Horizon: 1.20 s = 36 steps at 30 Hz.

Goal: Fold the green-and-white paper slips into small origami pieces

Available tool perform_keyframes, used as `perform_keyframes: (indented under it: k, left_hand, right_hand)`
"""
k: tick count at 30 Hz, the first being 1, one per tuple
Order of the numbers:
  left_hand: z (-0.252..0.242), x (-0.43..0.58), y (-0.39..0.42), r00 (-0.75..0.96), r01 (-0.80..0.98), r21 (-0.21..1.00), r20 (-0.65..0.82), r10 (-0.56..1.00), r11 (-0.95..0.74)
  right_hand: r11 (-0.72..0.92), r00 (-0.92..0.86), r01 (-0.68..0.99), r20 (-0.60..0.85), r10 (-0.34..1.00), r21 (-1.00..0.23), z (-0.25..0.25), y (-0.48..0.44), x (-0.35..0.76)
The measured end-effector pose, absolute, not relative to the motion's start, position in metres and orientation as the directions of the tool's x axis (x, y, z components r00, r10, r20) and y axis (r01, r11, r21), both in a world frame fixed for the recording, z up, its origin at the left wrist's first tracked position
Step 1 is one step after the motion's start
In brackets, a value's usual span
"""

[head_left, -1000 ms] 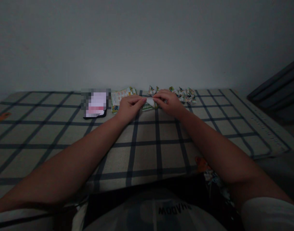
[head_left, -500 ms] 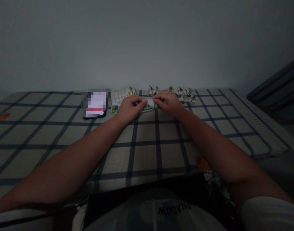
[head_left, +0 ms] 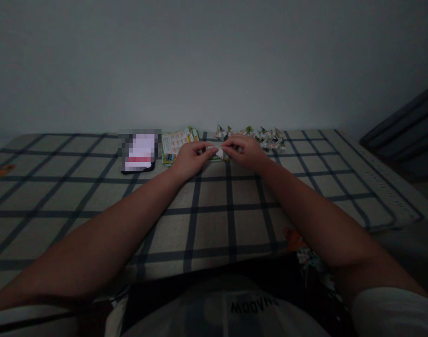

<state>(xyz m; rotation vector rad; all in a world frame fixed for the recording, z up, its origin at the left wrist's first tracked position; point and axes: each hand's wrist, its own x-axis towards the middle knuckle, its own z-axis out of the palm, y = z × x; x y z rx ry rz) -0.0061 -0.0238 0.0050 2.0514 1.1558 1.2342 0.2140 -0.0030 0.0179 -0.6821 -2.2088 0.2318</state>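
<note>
Through the head camera I viewed two bare hands brought near each other above a checked cloth [head_left: 213,193]. The left hand [head_left: 192,157] had its grip closed, thumb against fingers, on the left end of a paper [head_left: 219,153]; the right hand [head_left: 247,150] had its grip pinched likewise on the right end. The paper, white with some green, was thus held between the fingertips, near the far edge of the cloth. Beside the left hand, partly covered by it, I noted printed leaflets [head_left: 177,139]; farther left lay a phone [head_left: 140,152], its screen pixelated. Behind and beyond the right hand, small folded pieces [head_left: 274,139] lay clustered before a grey wall [head_left: 199,61]
</note>
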Motion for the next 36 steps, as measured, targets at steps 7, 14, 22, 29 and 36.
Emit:
perform_keyframes:
  k: [7,14,22,29,36]
  left_hand:
    - [0.0061,-0.0057,-0.0250,0.239,0.411,0.754,0.453,0.859,-0.512]
    - [0.0032,-0.0076,-0.0223,0.174,0.365,0.791,0.461,0.870,-0.491]
    - [0.0047,-0.0085,-0.0221,0.190,0.380,0.793,0.437,0.879,-0.476]
    - [0.0039,-0.0094,-0.0210,0.204,0.358,0.788,0.458,0.865,-0.502]
    - [0.0068,-0.0093,-0.0216,0.222,0.394,0.776,0.439,0.871,-0.492]
  right_hand:
    - [0.825,-0.532,0.403,0.632,0.563,-0.396,0.0174,-0.0027,0.2143]
    - [0.817,-0.484,0.439,0.669,0.565,-0.373,0.0193,-0.0031,0.2138]
    - [0.815,-0.471,0.432,0.674,0.570,-0.387,0.0191,-0.0027,0.2143]
    - [0.786,-0.470,0.452,0.637,0.611,-0.422,0.0220,-0.0048,0.2138]
    - [0.775,-0.467,0.455,0.623,0.627,-0.439,0.0211,-0.0015,0.2149]
